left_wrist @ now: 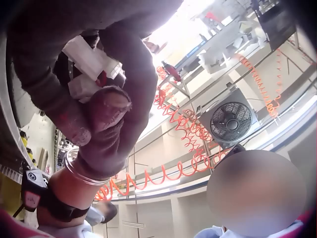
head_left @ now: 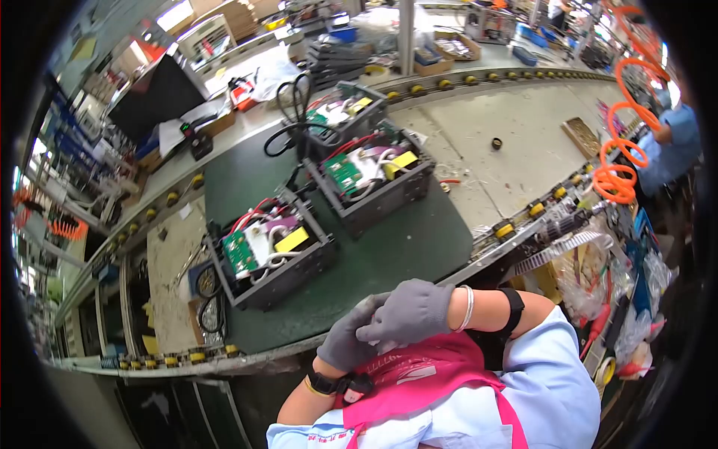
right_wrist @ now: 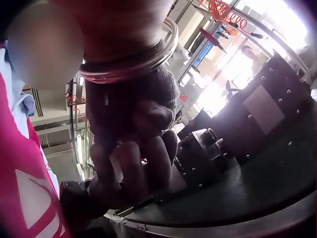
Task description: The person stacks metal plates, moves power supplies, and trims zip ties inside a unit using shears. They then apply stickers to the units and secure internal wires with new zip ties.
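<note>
Both hands wear grey gloves and meet in front of the pink apron, at the front edge of the green board (head_left: 351, 292). In the left wrist view, small white pieces (left_wrist: 83, 57) with a bit of red lie between the curled fingers. My left hand (head_left: 348, 340) curls round them from one side. My right hand (head_left: 415, 310), with bangles at its wrist, overlaps the left and has its fingertips against the pieces. The right wrist view shows the right hand (right_wrist: 131, 104) bent over; gloved fingers hide most of what is held.
Three open dark metal boxes, one at the front left (head_left: 262, 258), one in the middle (head_left: 366, 176) and one behind (head_left: 344, 108), hold green circuit boards and wires. Roller rails edge the bench. An orange coiled hose (head_left: 617, 142) hangs at the right, above bags and tools.
</note>
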`<state>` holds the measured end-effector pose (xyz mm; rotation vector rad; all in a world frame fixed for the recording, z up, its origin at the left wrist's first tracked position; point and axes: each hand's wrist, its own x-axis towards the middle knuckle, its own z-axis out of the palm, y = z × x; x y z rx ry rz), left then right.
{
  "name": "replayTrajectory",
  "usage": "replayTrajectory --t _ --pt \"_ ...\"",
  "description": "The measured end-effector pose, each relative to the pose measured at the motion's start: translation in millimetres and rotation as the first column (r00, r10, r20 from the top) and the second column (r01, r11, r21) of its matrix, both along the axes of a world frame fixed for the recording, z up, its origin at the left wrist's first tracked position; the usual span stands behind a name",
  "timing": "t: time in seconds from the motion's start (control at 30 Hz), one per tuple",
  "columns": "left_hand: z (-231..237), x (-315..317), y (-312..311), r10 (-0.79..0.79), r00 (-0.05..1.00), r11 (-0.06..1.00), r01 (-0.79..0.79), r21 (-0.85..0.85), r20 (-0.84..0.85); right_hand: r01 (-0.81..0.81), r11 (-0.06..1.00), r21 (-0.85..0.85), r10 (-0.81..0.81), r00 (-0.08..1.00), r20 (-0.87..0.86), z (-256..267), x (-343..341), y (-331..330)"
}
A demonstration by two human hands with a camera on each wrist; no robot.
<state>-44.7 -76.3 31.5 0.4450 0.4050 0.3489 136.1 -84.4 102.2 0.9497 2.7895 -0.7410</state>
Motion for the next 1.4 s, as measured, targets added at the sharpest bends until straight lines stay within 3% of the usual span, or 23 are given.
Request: replayTrajectory --t 0.1,0.2,0.27,0.33,0.4,0.47,0.53,0.63,0.73,0.87,0.97,1.1,1.23,1.4 --pt "-3.8 -11.9 3.4 0.014 0.995 0.996 -0.006 -0.085 0.099 -0.004 0.999 -0.037 0.005 1.000 0.028 9.5 -3.6 11.4" --pt "-4.6 -14.2 7.4 0.037 0.996 0.994 -0.029 -0.107 0.077 -0.016 0.997 0.082 0.016 1.000 0.001 12.5 -5.9 16.7" --pt "-2.7 -14.9 5.8 0.128 0.991 0.956 -0.132 0.260 0.031 0.125 0.986 0.112 -0.121 0.992 -0.039 0.0 -11.8 17.2" --pt "-3.8 -18.9 5.9 0.197 0.980 0.917 -0.179 0.356 -0.012 0.219 0.967 0.132 -0.201 0.970 -0.138 -12.5 -14.7 22.1" --pt "-9.3 -25.8 6.3 0.216 0.974 0.954 -0.195 0.228 -0.073 0.268 0.954 0.131 -0.221 0.931 -0.291 -20.9 -16.3 26.2" --pt "-16.1 -29.8 10.5 0.226 0.967 0.963 -0.204 0.178 -0.117 0.344 0.930 0.129 -0.298 0.913 -0.279 -20.2 -22.5 27.8" --pt "0.3 -29.5 14.1 0.269 0.963 0.962 -0.269 0.043 0.004 0.419 0.903 0.092 -0.384 0.885 -0.262 -13.5 -29.6 28.9" --pt "4.6 -33.3 9.9 0.355 0.933 0.929 -0.346 0.128 -0.052 0.474 0.880 0.043 -0.434 0.836 -0.337 -25.9 -35.2 31.9" --pt "-15.4 -46.9 10.5 0.311 0.950 0.934 -0.308 0.180 0.011 0.467 0.884 -0.030 -0.450 0.832 -0.323 -21.5 -41.0 32.9" --pt "-16.6 -51.3 8.2 0.381 0.923 0.909 -0.385 0.160 0.056 0.564 0.793 -0.231 -0.597 0.640 -0.484 -36.3 -38.5 37.4" --pt "-11.1 -58.1 6.6 0.398 0.903 0.917 -0.386 -0.099 0.162 0.593 0.803 -0.052 -0.466 0.572 -0.674 -45.7 -44.9 39.4" --pt "1.2 -63.2 7.0 0.399 0.914 0.883 -0.406 0.233 0.080 0.530 0.846 -0.051 -0.512 0.784 -0.350 -20.9 -55.1 31.9" --pt "23.4 -60.0 6.0 0.492 0.822 0.788 -0.282 0.547 -0.287 0.412 0.910 -0.035 -0.414 0.907 -0.082 -12.1 -66.3 34.5" --pt "18.0 -68.5 -0.5 0.611 0.766 0.712 -0.424 0.560 -0.198 0.340 0.932 -0.127 -0.362 0.886 -0.290 -11.7 -75.4 40.1"
